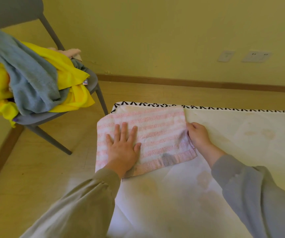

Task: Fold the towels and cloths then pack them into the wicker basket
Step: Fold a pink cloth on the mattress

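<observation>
White mattress [241,134], striped towel [158,131] under flat left fingers [124,129], right fingers [190,126] pinching its edge, cloth-heaped chair [93,81] nearby

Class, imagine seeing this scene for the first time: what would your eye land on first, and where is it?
The pink towel lies at the far left corner of the table, with the left hand flat on it and the right hand gripping its right edge. To the left, a bright yellow cloth and a blue towel are heaped on a grey chair.
</observation>
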The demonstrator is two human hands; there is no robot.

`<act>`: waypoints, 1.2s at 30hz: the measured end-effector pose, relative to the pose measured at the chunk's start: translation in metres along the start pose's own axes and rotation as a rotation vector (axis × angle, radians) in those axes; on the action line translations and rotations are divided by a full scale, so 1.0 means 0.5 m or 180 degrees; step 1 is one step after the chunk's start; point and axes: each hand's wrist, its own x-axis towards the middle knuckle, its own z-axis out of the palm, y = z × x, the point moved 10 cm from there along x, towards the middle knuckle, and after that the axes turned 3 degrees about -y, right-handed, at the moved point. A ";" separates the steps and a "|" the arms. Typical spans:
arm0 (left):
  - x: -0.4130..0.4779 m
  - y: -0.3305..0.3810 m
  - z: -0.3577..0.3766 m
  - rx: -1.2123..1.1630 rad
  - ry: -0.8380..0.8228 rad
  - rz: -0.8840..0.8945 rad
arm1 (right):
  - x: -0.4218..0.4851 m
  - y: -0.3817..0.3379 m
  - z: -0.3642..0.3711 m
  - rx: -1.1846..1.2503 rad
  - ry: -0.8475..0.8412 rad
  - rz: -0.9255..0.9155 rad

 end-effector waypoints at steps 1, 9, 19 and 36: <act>-0.009 0.009 0.002 -0.0042 0.0016 0.0070 | -0.003 0.007 -0.002 0.0011 -0.0068 0.0061; -0.050 0.038 0.015 -0.0112 -0.0058 0.0148 | -0.034 0.046 0.016 -0.0798 -0.0759 0.0319; -0.082 0.019 0.023 0.0230 -0.0098 0.0254 | -0.099 0.037 -0.027 -0.2464 0.0613 -0.0300; 0.011 -0.055 -0.088 0.0183 0.0454 -0.0131 | -0.140 -0.215 0.255 -0.1934 -0.0384 -0.1800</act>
